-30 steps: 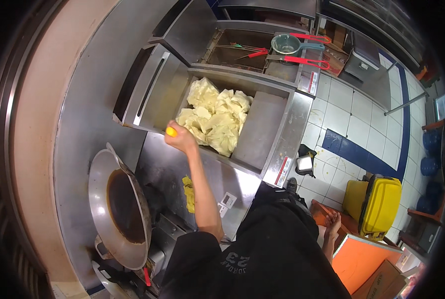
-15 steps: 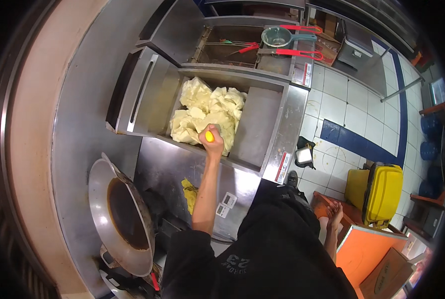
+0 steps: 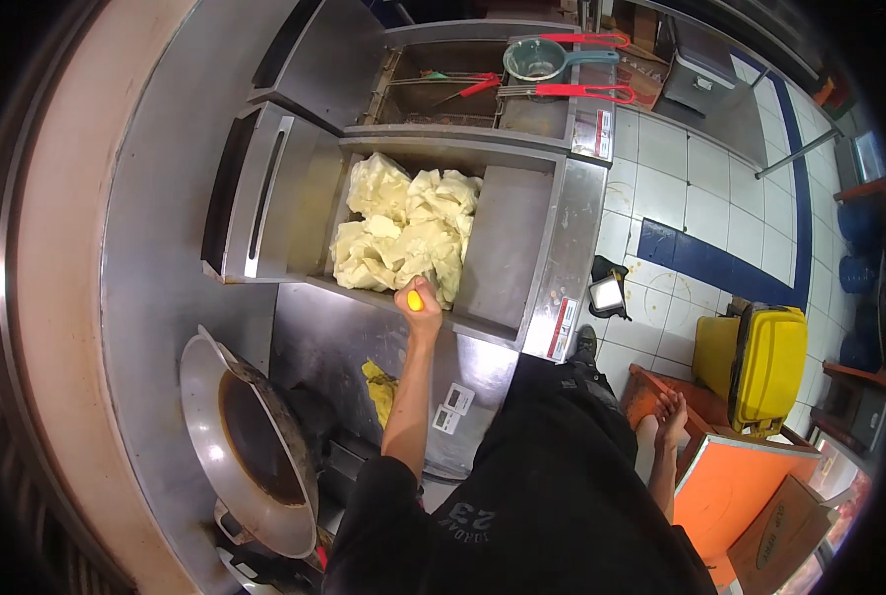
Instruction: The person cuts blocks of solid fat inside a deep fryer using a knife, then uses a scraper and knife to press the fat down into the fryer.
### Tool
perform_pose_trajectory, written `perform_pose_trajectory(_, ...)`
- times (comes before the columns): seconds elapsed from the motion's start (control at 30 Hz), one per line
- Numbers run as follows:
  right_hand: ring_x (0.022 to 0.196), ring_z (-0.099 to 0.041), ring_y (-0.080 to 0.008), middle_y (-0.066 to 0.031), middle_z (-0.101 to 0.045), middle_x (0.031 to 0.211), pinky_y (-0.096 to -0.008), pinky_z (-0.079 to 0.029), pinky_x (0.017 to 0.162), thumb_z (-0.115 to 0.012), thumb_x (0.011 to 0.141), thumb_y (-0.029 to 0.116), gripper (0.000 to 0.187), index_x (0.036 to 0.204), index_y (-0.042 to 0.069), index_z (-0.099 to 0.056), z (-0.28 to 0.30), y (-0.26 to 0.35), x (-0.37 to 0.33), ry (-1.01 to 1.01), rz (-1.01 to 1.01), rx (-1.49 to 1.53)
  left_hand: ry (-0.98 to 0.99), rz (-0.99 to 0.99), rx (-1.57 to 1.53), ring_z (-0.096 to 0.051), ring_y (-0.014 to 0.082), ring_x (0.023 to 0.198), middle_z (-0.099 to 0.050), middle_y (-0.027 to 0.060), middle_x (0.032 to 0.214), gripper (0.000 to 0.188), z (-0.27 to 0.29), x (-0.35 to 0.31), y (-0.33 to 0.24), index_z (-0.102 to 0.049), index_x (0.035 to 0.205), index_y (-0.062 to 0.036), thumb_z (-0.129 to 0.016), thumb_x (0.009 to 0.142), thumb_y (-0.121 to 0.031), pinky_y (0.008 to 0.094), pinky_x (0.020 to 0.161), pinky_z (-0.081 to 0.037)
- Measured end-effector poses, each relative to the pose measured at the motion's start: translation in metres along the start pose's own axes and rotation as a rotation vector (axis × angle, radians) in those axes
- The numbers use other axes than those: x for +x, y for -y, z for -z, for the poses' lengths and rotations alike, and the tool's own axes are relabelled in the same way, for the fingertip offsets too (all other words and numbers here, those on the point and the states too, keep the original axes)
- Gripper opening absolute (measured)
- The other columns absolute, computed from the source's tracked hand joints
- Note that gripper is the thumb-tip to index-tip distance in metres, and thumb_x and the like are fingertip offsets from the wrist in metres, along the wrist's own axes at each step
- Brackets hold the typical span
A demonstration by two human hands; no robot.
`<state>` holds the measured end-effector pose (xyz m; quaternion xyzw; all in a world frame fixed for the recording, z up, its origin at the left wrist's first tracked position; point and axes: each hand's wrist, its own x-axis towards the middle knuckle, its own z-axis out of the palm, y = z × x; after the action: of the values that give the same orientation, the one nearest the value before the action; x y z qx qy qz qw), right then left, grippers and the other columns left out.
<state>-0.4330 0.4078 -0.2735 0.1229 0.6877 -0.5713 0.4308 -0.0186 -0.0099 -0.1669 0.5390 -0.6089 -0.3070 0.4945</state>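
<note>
Left grip (image 3: 420, 307) nearer basin edge (image 3: 485, 329)

On your left side stood a grey metal wall (image 3: 160, 159), with a beige wall band (image 3: 71, 198) curving beside it. To your right, the floor (image 3: 661, 149) was of white tiles, crossed by a blue tile band (image 3: 726, 263). An orange cabinet (image 3: 746, 496) stood near you. Light shone brightly on the steel counter (image 3: 478, 362).

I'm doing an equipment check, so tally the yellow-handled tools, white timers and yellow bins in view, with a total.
Yellow-handled tool, in the left hand: 1
White timers: 2
Yellow bin: 1
Total: 4
</note>
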Motion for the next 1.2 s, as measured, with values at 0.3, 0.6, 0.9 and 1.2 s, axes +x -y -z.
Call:
perform_pose_trajectory(0.3, 0.096, -0.057, -0.0176, -0.0051, -0.064, 0.105, -0.0362, -0.038, 0.089, -0.044, 0.097, 0.045, 0.04, 0.114, 0.012, -0.059, 0.003, -0.001, 0.007, -0.005, -0.035, 0.072, -0.029, 0.056, -0.098, -0.036, 0.0081, 0.045, -0.04, -0.0012, 0.05, 0.04, 0.008, -0.002, 0.002, -0.039, 0.057, -0.0049, -0.043, 0.095, -0.014, 0.0272, 0.044, -0.028)
perform_pose_trajectory(0.6, 0.078, -0.061, -0.0155, -0.0064, -0.065, 0.094, -0.0249, -0.047, 0.065, -0.051, 0.095, 0.046, 0.034, 0.099, 0.014, -0.06, -0.005, -0.011, 0.017, -0.045, -0.074, 0.035, -0.171, 0.061, -0.381, -0.035, 0.0066, 0.05, -0.037, -0.0024, 0.055, 0.033, 0.028, 0.049, -0.073, -0.036, 0.061, -0.008, -0.045, 0.093, -0.008, 0.0247, 0.044, -0.028)
perform_pose_trajectory(0.9, 0.09, -0.061, -0.0193, -0.0054, -0.061, 0.103, -0.0355, -0.051, 0.078, -0.055, 0.092, 0.046, 0.042, 0.112, 0.009, -0.058, -0.009, 0.011, 0.044, 0.019, 0.092, 0.07, -0.402, -0.272, -0.486, -0.028, 0.0063, 0.043, -0.032, -0.0029, 0.049, 0.043, 0.074, 0.153, -0.135, -0.034, 0.058, -0.0086, -0.047, 0.098, -0.015, 0.0246, 0.042, -0.021)
perform_pose_trajectory(1.2, 0.085, -0.059, -0.02, -0.0057, -0.061, 0.093, -0.0333, -0.049, 0.074, -0.056, 0.09, 0.052, 0.045, 0.11, 0.012, -0.058, 0.03, 0.037, 0.009, -0.119, 0.005, -0.013, -0.74, -0.32, -0.391, -0.034, 0.0074, 0.045, -0.037, -0.0016, 0.05, 0.037, 0.052, 0.251, -0.055, -0.037, 0.059, -0.0067, -0.047, 0.095, -0.013, 0.0252, 0.043, -0.026)
